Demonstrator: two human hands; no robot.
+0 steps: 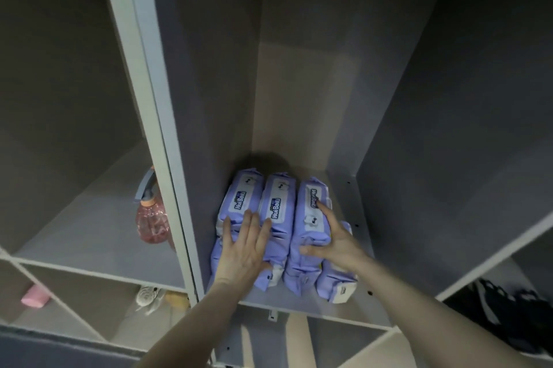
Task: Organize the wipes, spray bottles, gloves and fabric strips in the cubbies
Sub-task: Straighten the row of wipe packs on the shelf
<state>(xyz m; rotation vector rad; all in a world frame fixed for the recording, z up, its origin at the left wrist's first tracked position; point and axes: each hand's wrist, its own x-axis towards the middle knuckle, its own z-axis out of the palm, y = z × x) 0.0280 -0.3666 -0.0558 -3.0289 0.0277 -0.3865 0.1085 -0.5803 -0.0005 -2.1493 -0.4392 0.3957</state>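
Several purple wipes packs (276, 203) stand side by side on the floor of the middle cubby (344, 304). My left hand (244, 248) lies flat with straight fingers on the two left packs. My right hand (332, 236) rests on the right pack (311, 203), index finger stretched along its label and thumb against its front end. A lower pack (338, 283) sits at the front right, partly under my right wrist. A pink spray bottle (151, 218) with a grey trigger stands in the left cubby, partly hidden by the divider.
A grey upright divider (167, 158) separates the left and middle cubbies. Below left, a pink item (36, 297) lies in a small cubby, and pale crumpled fabric (148, 295) sits beside it. Dark fabric (508, 310) fills the lower right cubby.
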